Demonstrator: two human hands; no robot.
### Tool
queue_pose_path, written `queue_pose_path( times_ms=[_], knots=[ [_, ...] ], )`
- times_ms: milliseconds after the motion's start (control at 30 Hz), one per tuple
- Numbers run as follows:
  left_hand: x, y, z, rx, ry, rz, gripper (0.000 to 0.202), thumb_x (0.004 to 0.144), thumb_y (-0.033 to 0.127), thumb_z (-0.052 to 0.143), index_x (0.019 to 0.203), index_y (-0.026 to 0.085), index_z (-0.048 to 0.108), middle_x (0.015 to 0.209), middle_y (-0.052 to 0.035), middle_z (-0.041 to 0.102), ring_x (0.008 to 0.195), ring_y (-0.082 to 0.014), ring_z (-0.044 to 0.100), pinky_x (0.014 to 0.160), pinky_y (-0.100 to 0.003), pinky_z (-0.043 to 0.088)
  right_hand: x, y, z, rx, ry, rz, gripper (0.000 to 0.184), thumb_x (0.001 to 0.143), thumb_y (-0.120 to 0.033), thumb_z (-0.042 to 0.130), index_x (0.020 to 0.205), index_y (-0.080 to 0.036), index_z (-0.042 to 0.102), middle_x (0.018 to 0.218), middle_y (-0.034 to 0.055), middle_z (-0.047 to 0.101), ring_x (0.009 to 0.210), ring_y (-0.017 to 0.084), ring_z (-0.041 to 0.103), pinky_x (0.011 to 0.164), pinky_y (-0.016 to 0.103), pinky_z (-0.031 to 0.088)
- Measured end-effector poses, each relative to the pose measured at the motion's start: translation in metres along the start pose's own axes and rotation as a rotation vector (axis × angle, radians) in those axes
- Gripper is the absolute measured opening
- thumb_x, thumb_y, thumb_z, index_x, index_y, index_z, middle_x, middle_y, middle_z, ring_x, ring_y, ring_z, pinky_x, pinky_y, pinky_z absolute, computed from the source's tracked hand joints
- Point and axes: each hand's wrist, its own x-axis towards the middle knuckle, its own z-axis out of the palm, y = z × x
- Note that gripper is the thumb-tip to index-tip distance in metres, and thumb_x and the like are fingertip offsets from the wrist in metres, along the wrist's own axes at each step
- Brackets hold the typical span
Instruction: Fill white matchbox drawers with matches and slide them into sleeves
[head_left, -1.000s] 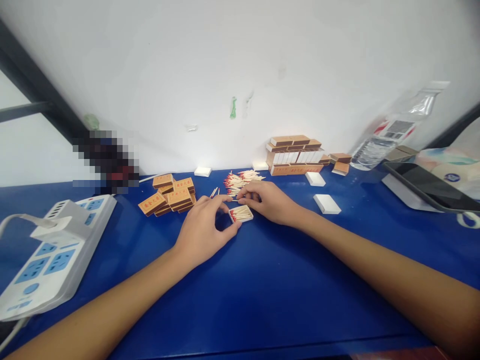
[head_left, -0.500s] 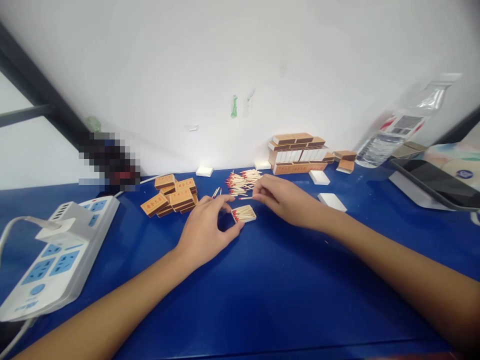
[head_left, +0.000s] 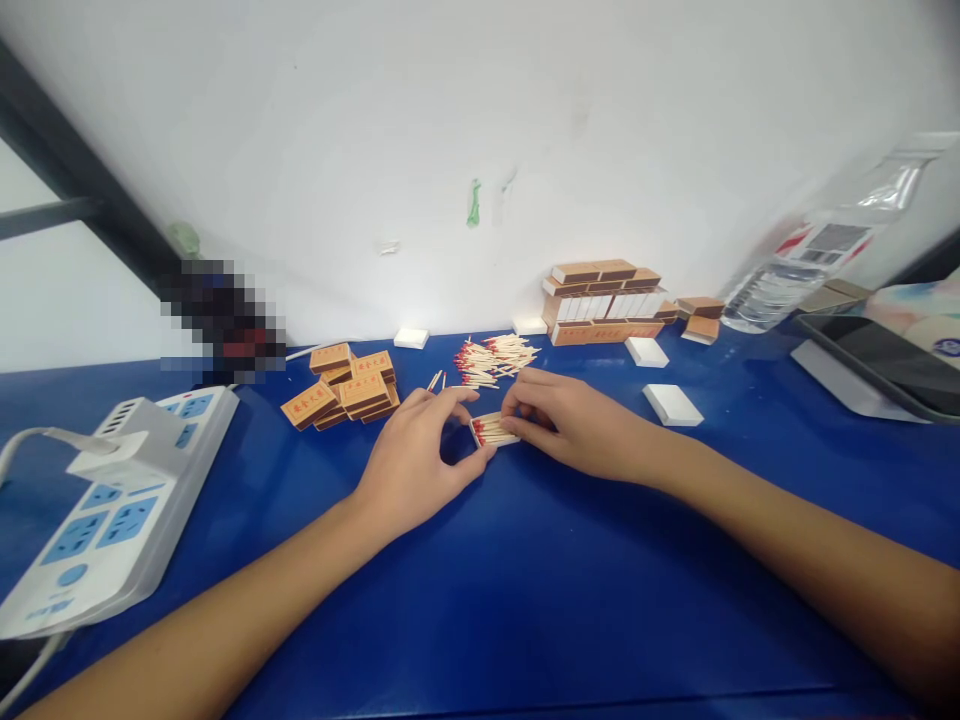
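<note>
A small white matchbox tray (head_left: 492, 429) filled with red-tipped matches lies on the blue table (head_left: 525, 580). My left hand (head_left: 412, 460) grips its left end between thumb and forefinger. From the other side, my right hand (head_left: 570, 420) has its fingertips pinched on the tray's right end, over the matches. Just behind the hands lies a loose pile of matches (head_left: 491, 360). Two stray matches (head_left: 437, 380) rest near my left forefinger.
A heap of orange matchbox sleeves (head_left: 345, 392) sits at the left, a stack of matchboxes (head_left: 604, 300) against the wall. White trays (head_left: 672, 404) lie at the right. A power strip (head_left: 105, 500) is far left; a water bottle (head_left: 817, 265) and a tablet (head_left: 877, 365) far right.
My right hand went back to the loose pile, picked a match, then came down onto the tray's right end. My left hand stayed on the tray.
</note>
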Motion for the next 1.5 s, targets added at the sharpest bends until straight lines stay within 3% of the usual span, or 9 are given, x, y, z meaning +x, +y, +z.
queue_pose_path(
  times_ms=[267, 400, 567, 900, 1000, 1167, 1300, 1500],
  knots=[
    [-0.001, 0.001, 0.001, -0.023, -0.013, 0.057, 0.05, 0.09, 0.029, 0.078, 0.135, 0.026, 0.058, 0.108, -0.0016, 0.077, 0.105, -0.0267, 0.065, 0.094, -0.044, 0.055, -0.003, -0.011, 0.003, 0.11, 0.044, -0.081, 0.015, 0.105, -0.029, 0.058, 0.096, -0.022, 0.067, 0.092, 0.0037, 0.063, 0.075, 0.015, 0.056, 0.067, 0.03, 0.044],
    [0.0, 0.002, -0.001, -0.028, -0.059, 0.065, 0.048, 0.089, 0.028, 0.079, 0.133, 0.025, 0.06, 0.111, -0.0032, 0.077, 0.11, -0.0273, 0.065, 0.1, -0.046, 0.054, -0.006, -0.018, 0.005, 0.183, -0.004, -0.149, 0.017, 0.106, -0.021, 0.052, 0.106, -0.023, 0.068, 0.101, 0.0051, 0.064, 0.079, 0.014, 0.06, 0.069, 0.028, 0.047],
    [0.001, 0.003, -0.001, -0.027, -0.058, 0.058, 0.051, 0.089, 0.026, 0.079, 0.135, 0.024, 0.058, 0.11, -0.0024, 0.077, 0.109, -0.0265, 0.065, 0.1, -0.045, 0.054, -0.008, -0.019, 0.004, 0.097, -0.002, -0.214, 0.024, 0.105, -0.015, 0.049, 0.107, -0.021, 0.071, 0.097, 0.0046, 0.06, 0.074, 0.013, 0.056, 0.068, 0.029, 0.045],
    [-0.001, 0.002, 0.0, -0.027, -0.035, 0.068, 0.05, 0.089, 0.028, 0.079, 0.135, 0.025, 0.058, 0.108, -0.0019, 0.077, 0.107, -0.0263, 0.066, 0.099, -0.045, 0.054, -0.008, -0.015, 0.001, 0.052, 0.019, -0.199, 0.025, 0.103, -0.015, 0.049, 0.103, -0.021, 0.074, 0.094, 0.0044, 0.06, 0.069, 0.012, 0.055, 0.065, 0.028, 0.043],
    [-0.001, 0.002, 0.0, -0.043, -0.008, 0.072, 0.05, 0.089, 0.029, 0.08, 0.135, 0.025, 0.058, 0.106, -0.0006, 0.078, 0.104, -0.0249, 0.066, 0.096, -0.043, 0.055, -0.007, -0.009, -0.002, 0.0, 0.069, -0.191, 0.024, 0.101, -0.014, 0.051, 0.103, -0.02, 0.073, 0.091, 0.0045, 0.061, 0.071, 0.014, 0.056, 0.065, 0.029, 0.042],
    [0.0, 0.002, -0.001, -0.035, 0.118, 0.055, 0.044, 0.089, 0.029, 0.081, 0.129, 0.025, 0.062, 0.103, 0.0005, 0.078, 0.104, -0.0244, 0.067, 0.102, -0.046, 0.052, -0.004, 0.002, -0.005, -0.111, 0.26, -0.163, 0.021, 0.098, -0.014, 0.051, 0.105, -0.021, 0.07, 0.091, 0.005, 0.063, 0.071, 0.016, 0.055, 0.063, 0.03, 0.041],
    [0.0, 0.002, 0.0, -0.026, 0.009, 0.053, 0.043, 0.088, 0.027, 0.081, 0.127, 0.024, 0.065, 0.101, -0.0006, 0.077, 0.101, -0.0247, 0.065, 0.094, -0.043, 0.056, -0.003, 0.003, -0.004, -0.132, 0.347, -0.139, 0.022, 0.097, -0.013, 0.05, 0.105, -0.021, 0.069, 0.093, 0.0052, 0.065, 0.069, 0.016, 0.055, 0.064, 0.03, 0.043],
    [-0.001, -0.001, 0.0, -0.012, 0.055, 0.081, 0.044, 0.09, 0.029, 0.081, 0.13, 0.023, 0.065, 0.103, -0.001, 0.077, 0.103, -0.0242, 0.065, 0.097, -0.043, 0.055, -0.002, 0.008, -0.002, -0.165, 0.419, -0.124, 0.02, 0.091, -0.008, 0.054, 0.098, -0.019, 0.07, 0.085, 0.003, 0.062, 0.065, 0.014, 0.053, 0.063, 0.029, 0.043]
  ],
)
